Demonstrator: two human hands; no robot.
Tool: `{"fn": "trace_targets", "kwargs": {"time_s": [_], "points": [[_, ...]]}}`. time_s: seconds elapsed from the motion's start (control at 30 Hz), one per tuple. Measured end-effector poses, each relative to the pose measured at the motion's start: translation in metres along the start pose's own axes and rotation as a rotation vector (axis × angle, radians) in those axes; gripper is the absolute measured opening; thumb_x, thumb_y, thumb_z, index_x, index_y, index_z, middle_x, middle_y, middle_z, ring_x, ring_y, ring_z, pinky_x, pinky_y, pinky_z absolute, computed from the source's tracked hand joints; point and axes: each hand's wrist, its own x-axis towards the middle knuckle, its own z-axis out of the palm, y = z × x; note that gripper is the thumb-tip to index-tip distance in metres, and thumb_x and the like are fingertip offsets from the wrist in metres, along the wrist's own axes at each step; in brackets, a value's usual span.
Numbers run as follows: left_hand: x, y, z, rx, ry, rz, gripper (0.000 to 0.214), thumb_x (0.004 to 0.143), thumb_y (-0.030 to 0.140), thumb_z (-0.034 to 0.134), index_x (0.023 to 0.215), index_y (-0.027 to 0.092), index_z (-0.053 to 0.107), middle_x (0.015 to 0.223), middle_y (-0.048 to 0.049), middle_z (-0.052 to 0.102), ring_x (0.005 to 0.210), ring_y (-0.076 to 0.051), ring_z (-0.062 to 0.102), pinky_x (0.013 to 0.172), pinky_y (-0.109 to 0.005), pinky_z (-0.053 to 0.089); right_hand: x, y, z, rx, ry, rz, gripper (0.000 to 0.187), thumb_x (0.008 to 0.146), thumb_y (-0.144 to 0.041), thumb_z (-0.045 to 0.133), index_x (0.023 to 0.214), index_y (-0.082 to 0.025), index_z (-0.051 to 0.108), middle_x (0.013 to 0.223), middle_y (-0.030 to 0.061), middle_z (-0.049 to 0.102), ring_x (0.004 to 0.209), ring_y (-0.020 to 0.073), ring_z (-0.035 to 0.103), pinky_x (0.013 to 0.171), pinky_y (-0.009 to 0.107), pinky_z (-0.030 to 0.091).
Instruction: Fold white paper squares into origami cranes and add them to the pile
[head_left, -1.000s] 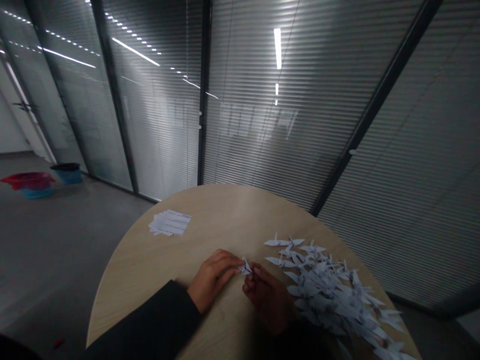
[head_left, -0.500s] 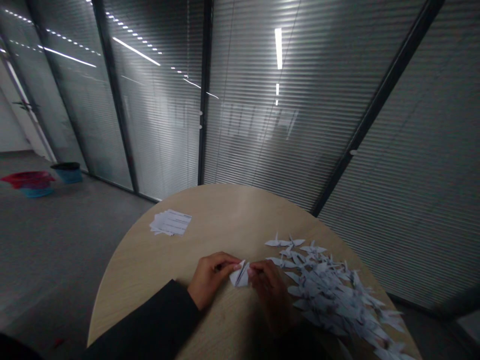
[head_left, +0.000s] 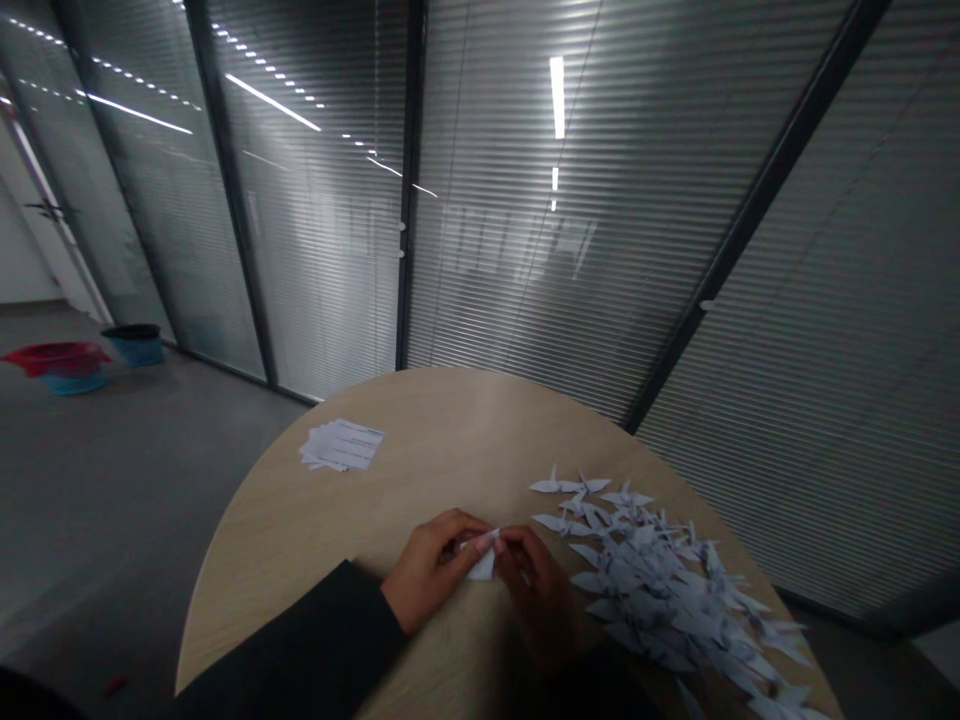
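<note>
At the near edge of the round wooden table [head_left: 450, 430], what do the hands hold?

A small folded white paper [head_left: 484, 562], pinched between them over the tabletop. Its long axis runs on a slant, from upper right down to lower left.

Are the hands apart, or together?

Together. The left hand [head_left: 431, 573], with a black sleeve [head_left: 300, 640] on its arm, and the right hand [head_left: 536, 590] both meet on the paper from its two sides. The right hand lies in shadow, so its grip is perhaps less clear to see.

And what lies near them?

Just beside the right hand, a wide pile of folded paper cranes [head_left: 660, 570] spreads to the table's right edge. Toward the far edge, left of centre, lies a small stack of printed paper slips [head_left: 341, 445].
</note>
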Motion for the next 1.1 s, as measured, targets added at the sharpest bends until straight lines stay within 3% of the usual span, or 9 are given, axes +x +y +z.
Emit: {"fn": "trace_targets", "kwargs": {"time_s": [0.13,0.3,0.43,0.6,0.8,0.9,1.1], "points": [[0.001,-0.001,-0.001,-0.001,-0.06,0.03,0.036,0.075,0.038,0.073,0.105,0.018,0.068,0.096,-0.0077,0.066,0.088,-0.022,0.059,0.076,-0.03,0.046,0.001,0.0,0.0,0.03,0.031,0.04,0.026,0.082,-0.049,0.054,0.077,-0.024,0.061,0.07,0.0011,0.066,0.065,0.019,0.063,0.06,0.028,0.048],[0.003,-0.009,-0.001,-0.013,-0.036,0.034,0.027,0.083,0.029,0.064,0.107,0.02,0.07,0.094,-0.0075,0.066,0.084,-0.02,0.058,0.074,-0.029,0.044,0.003,-0.001,-0.001,0.085,0.053,0.055,0.027,0.078,-0.05,0.059,0.074,-0.023,0.062,0.067,0.0007,0.065,0.06,0.0177,0.061,0.057,0.027,0.048],[0.004,-0.013,0.0,-0.072,0.005,-0.023,0.027,0.078,0.03,0.068,0.103,0.02,0.074,0.087,-0.0068,0.066,0.075,-0.019,0.055,0.066,-0.028,0.041,0.004,0.003,0.0,0.172,0.124,0.109,0.029,0.071,-0.047,0.066,0.083,-0.022,0.063,0.074,0.002,0.066,0.061,0.0172,0.061,0.056,0.027,0.05],[0.006,-0.016,0.003,-0.397,-0.004,-0.188,0.042,0.066,0.032,0.079,0.103,0.015,0.07,0.093,-0.0081,0.067,0.083,-0.02,0.059,0.074,-0.03,0.044,0.008,-0.001,-0.005,0.161,0.105,0.066,0.027,0.071,-0.044,0.067,0.088,-0.023,0.07,0.079,0.0037,0.068,0.07,0.02,0.064,0.061,0.029,0.053],[0.009,-0.013,0.001,-0.606,-0.092,-0.283,0.06,0.052,0.033,0.089,0.104,0.015,0.066,0.075,-0.0005,0.063,0.068,-0.015,0.059,0.067,-0.028,0.045,0.014,-0.004,-0.016,0.153,-0.037,0.003,0.026,0.074,-0.047,0.067,0.086,-0.025,0.074,0.09,0.0062,0.072,0.085,0.0241,0.066,0.074,0.033,0.055],[0.009,-0.012,0.0,-0.709,-0.119,-0.317,0.058,0.053,0.035,0.09,0.103,0.015,0.067,0.077,-0.002,0.067,0.067,-0.014,0.061,0.067,-0.028,0.045,0.016,-0.002,-0.018,0.187,-0.098,-0.027,0.027,0.074,-0.049,0.067,0.085,-0.025,0.075,0.093,0.007,0.072,0.09,0.0248,0.066,0.081,0.034,0.053],[0.007,-0.012,0.002,-0.94,-0.154,-0.402,0.058,0.054,0.026,0.091,0.105,0.013,0.067,0.077,-0.0022,0.071,0.063,-0.011,0.063,0.063,-0.023,0.045,0.015,0.003,-0.015,0.215,-0.077,-0.03,0.028,0.073,-0.053,0.069,0.078,-0.026,0.076,0.09,0.0066,0.071,0.09,0.0244,0.065,0.083,0.035,0.052]]}}
